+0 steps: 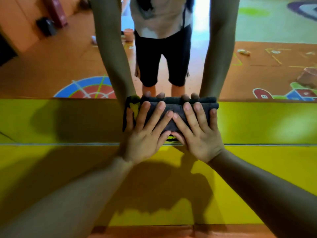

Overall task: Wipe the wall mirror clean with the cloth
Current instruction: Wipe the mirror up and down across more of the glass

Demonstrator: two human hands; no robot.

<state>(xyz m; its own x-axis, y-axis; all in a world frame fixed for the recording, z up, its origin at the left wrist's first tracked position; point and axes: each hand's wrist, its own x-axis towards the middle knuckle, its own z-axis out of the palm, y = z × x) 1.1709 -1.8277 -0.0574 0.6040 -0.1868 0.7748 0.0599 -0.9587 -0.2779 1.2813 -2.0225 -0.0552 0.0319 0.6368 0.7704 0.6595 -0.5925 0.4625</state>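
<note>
— What surrounds the hands in the head view?
— The wall mirror (51,62) fills the top. Below its bottom edge runs a yellow panel (68,121), crossed by a thin seam (51,144). Both forearms throw shadows over the panel.
— Where is the cloth?
— The cloth (173,104), dark grey and folded, lies at the middle of the mirror's bottom edge, mostly over the panel.
— And the fingers?
— The left hand (145,129) and right hand (197,131) press flat on it, fingers straight and spread, gripping nothing.
— What shows in the glass?
— A standing person's legs, a pink cup (128,34) and a dark bag (46,25).
— Any writing?
— Among the painted floor markings are a blue-red target (85,91) and a blurred figure like an 8 (276,52).
— Room to move?
— Mirror and panel stretch on well past the cloth to both sides.
</note>
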